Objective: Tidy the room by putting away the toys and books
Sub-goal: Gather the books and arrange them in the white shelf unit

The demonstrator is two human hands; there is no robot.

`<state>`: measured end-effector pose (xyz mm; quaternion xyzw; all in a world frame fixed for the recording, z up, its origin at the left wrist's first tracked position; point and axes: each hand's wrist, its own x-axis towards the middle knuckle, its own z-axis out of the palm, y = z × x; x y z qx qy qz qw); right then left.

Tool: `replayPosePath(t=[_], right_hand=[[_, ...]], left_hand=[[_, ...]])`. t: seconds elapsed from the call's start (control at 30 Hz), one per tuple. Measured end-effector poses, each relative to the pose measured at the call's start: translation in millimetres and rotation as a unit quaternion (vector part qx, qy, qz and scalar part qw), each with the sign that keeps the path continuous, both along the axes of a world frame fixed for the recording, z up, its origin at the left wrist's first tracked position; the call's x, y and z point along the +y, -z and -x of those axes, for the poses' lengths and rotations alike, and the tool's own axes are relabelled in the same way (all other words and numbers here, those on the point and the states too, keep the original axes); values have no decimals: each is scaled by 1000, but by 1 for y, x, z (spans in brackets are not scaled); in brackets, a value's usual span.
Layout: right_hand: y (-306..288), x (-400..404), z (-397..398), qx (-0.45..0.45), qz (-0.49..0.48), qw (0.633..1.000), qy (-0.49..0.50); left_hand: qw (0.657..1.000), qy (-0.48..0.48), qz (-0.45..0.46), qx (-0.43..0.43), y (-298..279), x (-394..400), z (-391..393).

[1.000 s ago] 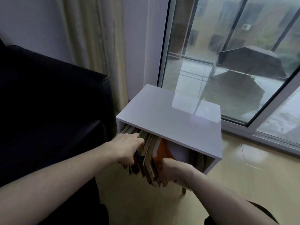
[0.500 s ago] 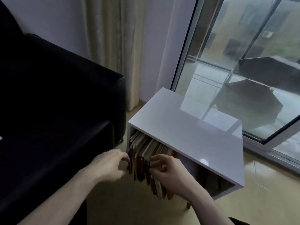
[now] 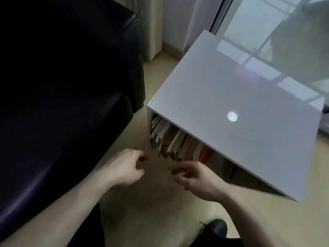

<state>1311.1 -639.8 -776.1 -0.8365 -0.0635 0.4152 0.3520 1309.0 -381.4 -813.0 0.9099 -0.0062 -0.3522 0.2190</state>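
Books [image 3: 175, 142] stood leaning in a row inside the white side table [image 3: 240, 111], spines outward, one orange. We held our left hand [image 3: 124, 168] and right hand [image 3: 194, 177] just before them, fingers loosely curled, gripping nothing. A black sofa [image 3: 62, 86] sat left, a curtain [image 3: 153, 27] behind, and beige floor [image 3: 160, 220] lay below.

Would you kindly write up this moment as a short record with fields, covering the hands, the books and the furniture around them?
left hand: empty, fingers loosely curled, above the floor, short of the books
right hand: empty, fingers relaxed, just in front of the books
books: a row leaning inside the open side table, filling its left part
side table: white, glossy top, beside the window
sofa: black, left of the side table
floor: beige
window: behind the side table
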Motion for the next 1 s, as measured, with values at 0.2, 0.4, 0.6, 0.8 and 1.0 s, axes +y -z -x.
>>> replayPosePath(t=[0.2,0.4,0.6,0.8,1.0], right_hand=[[-20,12,43,15,54,991,118],[-80,3,95,89,128,974,167],[-109,-8,164,129,146,972,133],[-91,-35,234,165,165,969,85],[-68,-44,312,237,184,946,124]], left_hand=[[998,18,-18,61,-29,7,42],[982,81,-75,154,-86,11,88],[975,69,-120,172,-107,11,132],[964,-95,-129,212,-88,-2,215],[937,-101,-158,297,-66,-4,311]])
